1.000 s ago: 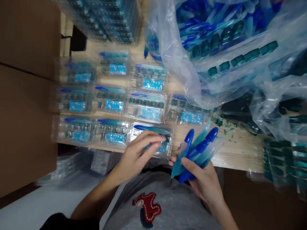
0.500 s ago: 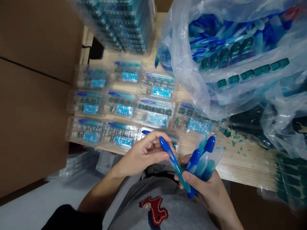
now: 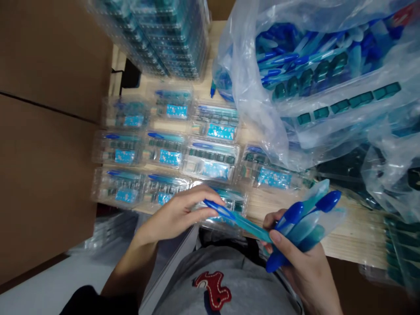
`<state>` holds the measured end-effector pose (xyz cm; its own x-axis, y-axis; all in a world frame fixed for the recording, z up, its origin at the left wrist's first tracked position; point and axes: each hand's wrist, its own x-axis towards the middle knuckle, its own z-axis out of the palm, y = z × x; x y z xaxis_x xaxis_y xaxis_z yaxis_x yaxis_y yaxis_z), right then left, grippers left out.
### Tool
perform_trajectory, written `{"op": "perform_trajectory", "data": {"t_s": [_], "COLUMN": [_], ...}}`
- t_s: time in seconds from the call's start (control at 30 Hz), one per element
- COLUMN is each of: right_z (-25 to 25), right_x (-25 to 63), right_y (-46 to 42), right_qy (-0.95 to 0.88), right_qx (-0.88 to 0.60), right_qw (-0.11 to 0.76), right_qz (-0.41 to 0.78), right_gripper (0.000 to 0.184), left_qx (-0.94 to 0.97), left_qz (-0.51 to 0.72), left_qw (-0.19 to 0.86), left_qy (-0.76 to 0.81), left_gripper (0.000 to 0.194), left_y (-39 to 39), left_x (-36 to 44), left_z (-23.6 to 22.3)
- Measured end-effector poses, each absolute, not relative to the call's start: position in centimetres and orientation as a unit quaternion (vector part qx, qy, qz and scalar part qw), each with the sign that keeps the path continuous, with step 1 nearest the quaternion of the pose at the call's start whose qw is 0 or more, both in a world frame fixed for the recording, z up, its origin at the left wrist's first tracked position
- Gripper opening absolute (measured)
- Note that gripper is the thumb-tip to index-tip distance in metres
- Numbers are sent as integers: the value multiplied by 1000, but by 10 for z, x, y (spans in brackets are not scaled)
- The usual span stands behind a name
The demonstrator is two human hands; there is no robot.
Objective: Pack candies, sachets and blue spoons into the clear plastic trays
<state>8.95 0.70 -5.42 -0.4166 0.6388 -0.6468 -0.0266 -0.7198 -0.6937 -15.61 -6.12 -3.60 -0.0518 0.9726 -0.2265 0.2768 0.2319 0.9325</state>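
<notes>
I have the left hand [image 3: 172, 214] low over the front row, its fingers [image 3: 197, 195] and thumb closed on the blue end of a long plastic stick [image 3: 244, 225], so that hand is grasping it. The stick's teal body runs across to the right hand [image 3: 300, 253], and its far end meets the grip there. That right hand is clenched around a bunch of blue-tipped sticks [image 3: 305, 229], which fan out past the fingers; I cannot count them exactly.

Under the left hand sits a clear plastic tray [image 3: 234, 203], one of many laid out in rows on a wooden table [image 3: 357, 234]. The nearest trays each show a blue pen-like piece [image 3: 203, 145], small dark green blocks [image 3: 210, 153] and a blue printed card [image 3: 215, 170]. Beyond them stands a tall stack of trays [image 3: 154, 39], and a clear plastic bag [image 3: 252, 94] of loose sticks [image 3: 282, 59] and green strips [image 3: 361, 100] bulges at the upper right. A cardboard box [image 3: 49, 65] fills the left side, and a grey shirt [image 3: 249, 280] with a red patch [image 3: 213, 291] shows at the bottom.
</notes>
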Motion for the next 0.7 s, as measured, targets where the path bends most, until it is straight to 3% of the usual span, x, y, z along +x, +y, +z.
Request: {"op": "perform_trajectory", "data": {"t_s": [0.2, 0.37, 0.5, 0.57, 0.7], "right_z": [-56, -58, -56, -54, -50], "right_x": [88, 93, 86, 79, 65], "right_y": [9, 5, 3, 3, 4], "right_qy": [-309, -325, -306, -295, -264], "right_qx": [-510, -519, -496, -476, -430], "right_qw": [208, 161, 165, 161, 176], "right_qz": [775, 774, 795, 813, 845], "right_gripper": [20, 32, 26, 22, 22], "left_qx": [465, 546, 560, 562, 513], "left_qz": [397, 314, 294, 326, 371], "left_qw": [248, 147, 87, 142, 464], "left_qy": [752, 763, 770, 746, 619], "left_gripper": [17, 14, 15, 16, 17], "left_y": [-34, -9, -8, -13, -22], "left_x": [-210, -232, -220, -201, -152], "left_z": [-71, -103, -95, -80, -44]}}
